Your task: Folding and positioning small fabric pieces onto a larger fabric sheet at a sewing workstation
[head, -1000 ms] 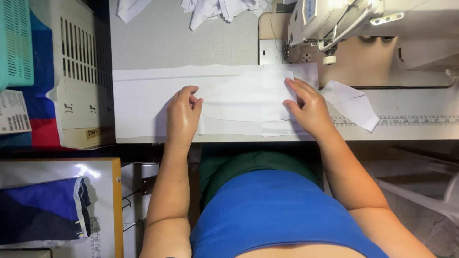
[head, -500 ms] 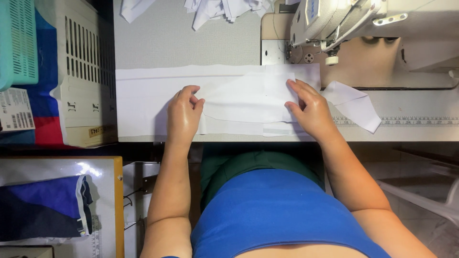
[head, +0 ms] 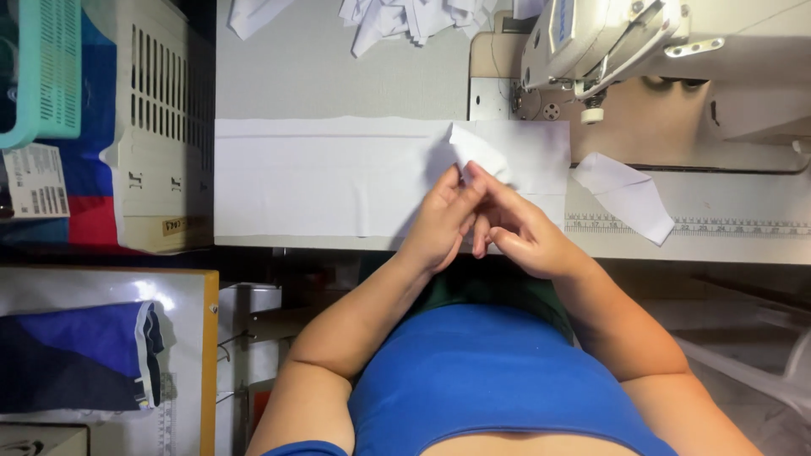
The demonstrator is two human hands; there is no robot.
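A teal basket [head: 42,76] and a cream crate [head: 156,127] stand at the left beside a long white cloth [head: 321,177] spread flat on the table [head: 338,76]. Over its right part, the left hand [head: 441,221] and right hand [head: 511,228] meet, fingertips pinching a small white fabric piece [head: 475,152]. A sewing machine [head: 608,42] stands at the right.

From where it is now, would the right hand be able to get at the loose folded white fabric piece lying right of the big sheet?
Probably yes: the right hand sits just left of the folded white fabric piece, with only bare table between them.
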